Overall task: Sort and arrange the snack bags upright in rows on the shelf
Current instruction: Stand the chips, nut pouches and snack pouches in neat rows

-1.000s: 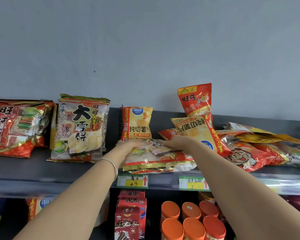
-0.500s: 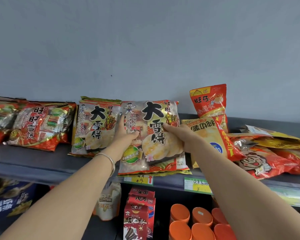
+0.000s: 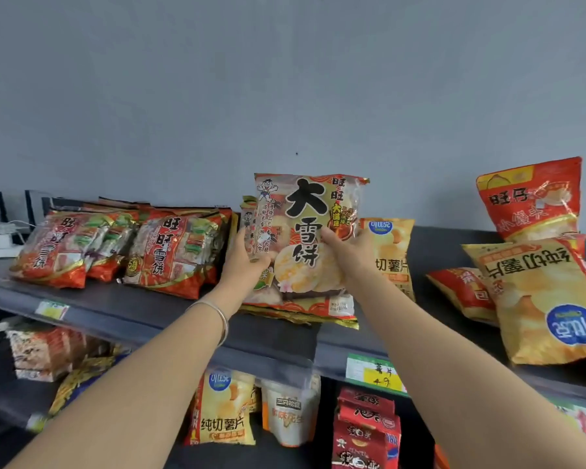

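Cracker bag [image 3: 305, 245] stands upright on the shelf [image 3: 149, 316]; the left hand [image 3: 242, 262] and right hand [image 3: 349, 255] grip its sides. Best settle its base flat, square against the matching bag [image 3: 247, 211] behind.

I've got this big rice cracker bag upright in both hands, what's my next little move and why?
Probably lean the rice cracker bag back against the matching bag behind it, then let go: left hand and right hand grip its sides, it stands upright, and its bottom edge seems down at the shelf.
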Demonstrator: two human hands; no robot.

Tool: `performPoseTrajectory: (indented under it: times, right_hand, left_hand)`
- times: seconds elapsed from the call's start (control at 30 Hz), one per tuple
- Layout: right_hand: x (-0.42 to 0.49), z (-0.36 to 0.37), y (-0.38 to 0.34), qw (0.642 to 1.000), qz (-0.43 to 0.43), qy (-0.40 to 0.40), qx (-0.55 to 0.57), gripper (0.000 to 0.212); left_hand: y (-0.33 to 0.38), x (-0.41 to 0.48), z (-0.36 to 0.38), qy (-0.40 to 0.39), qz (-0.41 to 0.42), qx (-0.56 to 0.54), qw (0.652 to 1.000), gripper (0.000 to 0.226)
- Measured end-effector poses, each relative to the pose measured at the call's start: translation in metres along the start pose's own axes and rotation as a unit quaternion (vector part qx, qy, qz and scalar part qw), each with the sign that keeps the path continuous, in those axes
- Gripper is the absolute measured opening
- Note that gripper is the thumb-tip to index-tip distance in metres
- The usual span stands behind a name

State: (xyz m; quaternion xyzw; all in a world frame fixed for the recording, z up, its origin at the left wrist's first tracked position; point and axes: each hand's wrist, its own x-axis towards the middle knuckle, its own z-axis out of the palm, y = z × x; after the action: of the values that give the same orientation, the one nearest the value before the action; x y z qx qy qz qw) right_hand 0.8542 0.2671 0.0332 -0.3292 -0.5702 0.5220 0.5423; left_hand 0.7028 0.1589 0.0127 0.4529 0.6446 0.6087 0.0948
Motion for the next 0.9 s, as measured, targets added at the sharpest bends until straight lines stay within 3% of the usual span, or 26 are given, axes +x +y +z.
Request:
performPoseTrajectory:
  times: [0.17,0.33,0.4,0.5,0.6,0.73,0.8,0.9]
  right_hand:
    - [0.017,0.061,0.033,0.999,0.037,-0.011,-0.013,0.063]
    - [0.031,0.077,0.067,0.985,0.093,0.033,-0.144,0.071]
    - [0.031,0.074,0.07,0.984,0.078,0.03,-0.155,0.069]
    - [0.027,0.066,0.068,0.984,0.072,0.016,-0.165,0.066]
    - [0.026,0.06,0.064,0.973,0.1,0.02,-0.205,0.065]
    - [0.024,0.054,0.054,0.962,0.144,-0.008,-0.233,0.066]
    - [0.021,0.044,0.046,0.955,0.101,-0.008,-0.28,0.061]
    - [0.017,0.018,0.029,0.929,0.01,0.054,-0.366,0.057]
  left_hand:
    - [-0.04,0.039,-0.037,-0.027,-0.001,0.037,0.999,0.082]
    - [-0.091,0.055,-0.023,-0.138,-0.05,0.09,0.985,0.111]
    - [-0.1,0.059,-0.011,-0.124,-0.054,0.118,0.984,0.116]
    - [-0.099,0.06,0.001,-0.07,-0.049,0.154,0.984,0.105]
    - [-0.094,0.057,0.009,0.024,0.054,0.232,0.971,0.085]
    - [-0.082,0.056,0.021,0.05,0.227,0.273,0.934,0.064]
    - [-0.071,0.054,0.03,0.042,0.27,0.258,0.927,0.052]
    - [-0.052,0.045,0.049,0.023,0.327,0.254,0.91,0.042]
